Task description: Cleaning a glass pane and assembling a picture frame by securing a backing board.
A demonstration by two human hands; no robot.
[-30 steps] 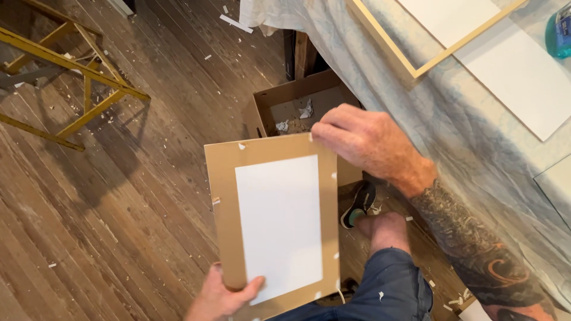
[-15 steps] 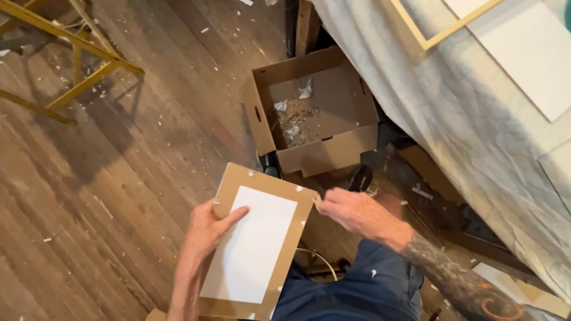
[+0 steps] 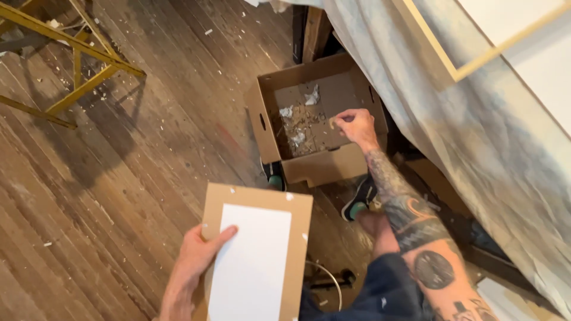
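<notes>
Dropping a scrap into the cardboard box [image 3: 321,119]
Right hand [image 3: 355,125] seemingly pinches a scrap; left hand [image 3: 199,255], fingers spread, steadies the backing board [image 3: 253,255], which could slip.

Single head-worn view, steeply down and close over wooden floor [image 3: 119,178], cardboard box [image 3: 315,166] and draped table edge [image 3: 476,148].

A yellow metal frame [image 3: 71,65] stands on the littered plank floor [image 3: 148,166], opposite a cloth-draped table [image 3: 476,148].

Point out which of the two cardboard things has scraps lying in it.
The open cardboard box on the floor, under the right hand: debris and crumpled bits litter its bottom. The flat cardboard panel in the left hand carries only a white sheet.
</notes>
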